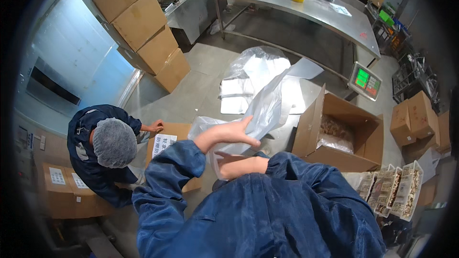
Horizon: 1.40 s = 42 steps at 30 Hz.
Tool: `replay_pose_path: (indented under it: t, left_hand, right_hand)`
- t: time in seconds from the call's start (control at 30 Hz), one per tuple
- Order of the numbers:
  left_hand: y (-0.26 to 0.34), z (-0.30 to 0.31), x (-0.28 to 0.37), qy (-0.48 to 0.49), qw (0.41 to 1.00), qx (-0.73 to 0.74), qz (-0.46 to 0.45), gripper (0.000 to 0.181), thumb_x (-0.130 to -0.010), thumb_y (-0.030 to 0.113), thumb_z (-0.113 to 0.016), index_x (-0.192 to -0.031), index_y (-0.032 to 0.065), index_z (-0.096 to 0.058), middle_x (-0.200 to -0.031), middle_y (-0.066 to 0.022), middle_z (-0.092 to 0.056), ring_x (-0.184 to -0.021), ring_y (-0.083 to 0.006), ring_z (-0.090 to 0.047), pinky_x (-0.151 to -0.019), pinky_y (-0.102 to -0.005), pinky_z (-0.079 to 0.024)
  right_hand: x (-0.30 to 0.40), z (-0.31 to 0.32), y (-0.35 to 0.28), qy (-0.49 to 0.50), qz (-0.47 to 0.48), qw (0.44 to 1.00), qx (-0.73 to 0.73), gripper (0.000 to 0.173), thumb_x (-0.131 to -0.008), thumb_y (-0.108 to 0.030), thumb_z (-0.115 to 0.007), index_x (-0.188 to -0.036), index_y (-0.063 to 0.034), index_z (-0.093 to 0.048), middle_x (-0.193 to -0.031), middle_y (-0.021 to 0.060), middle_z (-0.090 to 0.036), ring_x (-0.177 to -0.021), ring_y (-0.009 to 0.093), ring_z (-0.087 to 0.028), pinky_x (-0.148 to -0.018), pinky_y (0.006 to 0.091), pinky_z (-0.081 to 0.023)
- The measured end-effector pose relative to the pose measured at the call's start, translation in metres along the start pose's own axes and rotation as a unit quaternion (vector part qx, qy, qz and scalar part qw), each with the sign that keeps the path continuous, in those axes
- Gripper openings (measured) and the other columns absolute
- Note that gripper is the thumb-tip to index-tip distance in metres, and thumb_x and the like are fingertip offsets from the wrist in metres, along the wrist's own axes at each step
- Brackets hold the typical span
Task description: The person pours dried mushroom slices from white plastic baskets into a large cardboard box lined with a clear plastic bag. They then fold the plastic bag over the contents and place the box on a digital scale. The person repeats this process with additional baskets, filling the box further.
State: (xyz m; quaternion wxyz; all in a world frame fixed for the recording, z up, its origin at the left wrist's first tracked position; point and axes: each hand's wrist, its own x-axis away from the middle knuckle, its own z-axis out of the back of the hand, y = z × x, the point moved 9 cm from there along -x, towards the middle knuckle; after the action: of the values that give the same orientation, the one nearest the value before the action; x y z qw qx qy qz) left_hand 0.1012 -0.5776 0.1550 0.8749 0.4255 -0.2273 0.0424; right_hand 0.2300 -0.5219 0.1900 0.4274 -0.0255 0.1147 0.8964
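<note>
A large clear plastic bag (pixel 267 105) stretches out in front of me, one end spread towards a pile of plastic bags (pixel 251 79) on the floor. My left hand (pixel 233 132) lies against it with thumb and fingers spread apart. Lower down, my right hand (pixel 235 165) is at the bag's near edge, its fingers partly hidden by the plastic, so its grip cannot be made out. To the right stands an open cardboard box (pixel 308 129) with a filled clear bag (pixel 335 134) inside.
A co-worker (pixel 104 150) in a hair net bends over a cardboard box (pixel 175 129) at the left. Behind are stacked boxes (pixel 143 25) and a steel table (pixel 304 10). A scale display (pixel 365 80) stands beyond the open box; filled plastic baskets (pixel 407 190) are at the lower right.
</note>
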Motion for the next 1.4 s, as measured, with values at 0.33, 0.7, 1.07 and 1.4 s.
replay_pose_path:
  t: [0.33,0.7,1.07,1.4]
  left_hand:
    - [-0.131,-0.169,-0.023,0.043,0.933,0.293,0.206,0.092,-0.07,0.051,-0.068,-0.126,-0.0155,-0.037,-0.121,-0.0319,-0.049,-0.111,-0.0366,-0.052,-0.093,-0.0371,-0.041]
    - [-0.122,-0.128,0.008,0.146,0.981,0.082,0.097,0.012,-0.07,0.014,-0.06,-0.074,0.0044,-0.067,-0.074,-0.016,-0.064,-0.073,-0.0318,-0.063,-0.065,-0.0394,-0.049]
    - [-0.078,-0.153,0.02,0.103,0.988,0.112,-0.008,0.019,-0.069,0.023,-0.057,-0.072,0.0054,-0.064,-0.075,-0.0198,-0.062,-0.074,-0.0373,-0.061,-0.063,-0.0451,-0.048]
    - [-0.141,-0.133,0.084,0.203,0.977,-0.016,0.062,0.012,-0.07,0.014,-0.055,-0.07,0.0079,-0.065,-0.071,-0.0147,-0.062,-0.071,-0.0339,-0.062,-0.061,-0.0451,-0.048]
  right_hand:
    - [0.047,-0.112,-0.009,0.008,-0.172,0.933,-0.315,0.017,-0.083,-0.012,-0.052,-0.095,-0.0012,-0.059,-0.093,0.0106,-0.06,-0.085,0.025,-0.057,-0.08,0.0305,-0.044]
    - [0.049,-0.14,-0.032,-0.055,-0.119,0.629,-0.767,0.024,-0.085,-0.015,-0.055,-0.098,0.0047,-0.059,-0.099,0.0073,-0.063,-0.087,0.021,-0.057,-0.081,0.0291,-0.044]
    - [0.212,-0.327,-0.006,0.018,-0.613,0.079,-0.786,0.062,-0.084,-0.052,-0.051,-0.109,0.0047,-0.053,-0.103,0.0162,-0.059,-0.091,0.026,-0.059,-0.078,0.0415,-0.047]
    - [0.194,-0.316,0.039,0.146,-0.599,0.138,-0.775,0.018,-0.083,-0.013,-0.059,-0.099,-0.004,-0.059,-0.089,0.0057,-0.063,-0.083,0.02,-0.061,-0.073,0.0341,-0.049]
